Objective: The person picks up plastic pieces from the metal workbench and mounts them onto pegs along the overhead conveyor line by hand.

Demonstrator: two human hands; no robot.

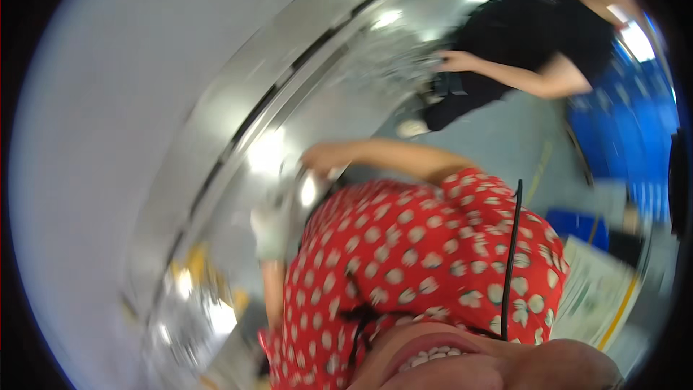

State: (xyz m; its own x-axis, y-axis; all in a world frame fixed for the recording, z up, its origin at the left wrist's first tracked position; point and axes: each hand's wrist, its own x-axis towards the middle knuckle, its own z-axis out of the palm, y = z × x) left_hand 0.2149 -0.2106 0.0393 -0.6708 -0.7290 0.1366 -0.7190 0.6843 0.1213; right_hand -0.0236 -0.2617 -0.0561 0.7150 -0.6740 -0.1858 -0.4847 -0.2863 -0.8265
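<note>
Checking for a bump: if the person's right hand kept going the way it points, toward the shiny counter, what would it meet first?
The right hand points left at the steel counter and seems already at a shiny metal object there, so that comes first. Blur leaves depth uncertain.

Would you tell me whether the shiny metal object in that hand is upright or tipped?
Cannot tell: the shiny metal object under the right hand is blurred by motion.

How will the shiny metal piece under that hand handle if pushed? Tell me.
Probably stiff: the shiny metal piece looks like polished steel. Likely slippery, since it mirrors the lights, and so does the steel counter beneath. Its weight and shape are too blurred to judge; a hand touches its top.
</note>
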